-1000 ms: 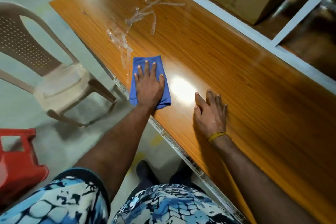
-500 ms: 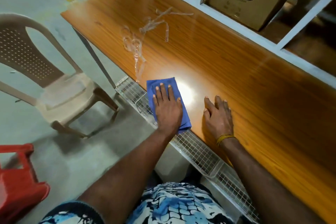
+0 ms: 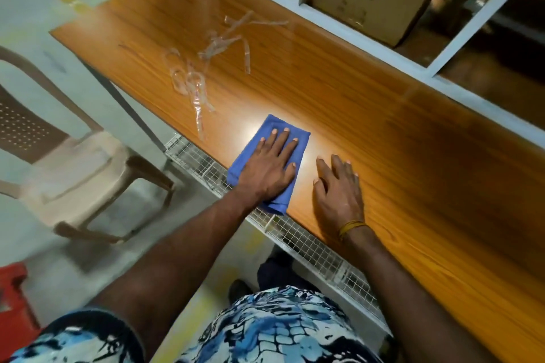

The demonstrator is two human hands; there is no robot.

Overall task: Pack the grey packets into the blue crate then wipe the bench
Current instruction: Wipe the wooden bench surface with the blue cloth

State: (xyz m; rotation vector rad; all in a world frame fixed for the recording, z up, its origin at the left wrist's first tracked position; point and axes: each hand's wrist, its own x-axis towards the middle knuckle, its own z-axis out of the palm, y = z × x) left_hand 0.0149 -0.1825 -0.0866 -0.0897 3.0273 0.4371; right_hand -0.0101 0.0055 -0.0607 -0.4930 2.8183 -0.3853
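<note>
Left hand point(image 3: 269, 169) pressed flat with fingers spread on blue cloth point(image 3: 252, 156) at bench point(image 3: 383, 132) front edge, right hand point(image 3: 339, 194) flat just beside, gripping nothing, clear plastic strips point(image 3: 206, 68) beyond the cloth

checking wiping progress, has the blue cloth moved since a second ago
Yes. The blue cloth under the left hand has slid along the bench front edge, away from the clear plastic strips and closer to the right hand.

- Cloth point(image 3: 298, 140): blue.
- Bench point(image 3: 383, 138): orange wood grain.
- Shirt point(image 3: 265, 330): blue, white, black print.
- Chair point(image 3: 59, 156): beige.
- Stool point(image 3: 13, 298): red.
- Wristband point(image 3: 351, 227): yellow.
</note>
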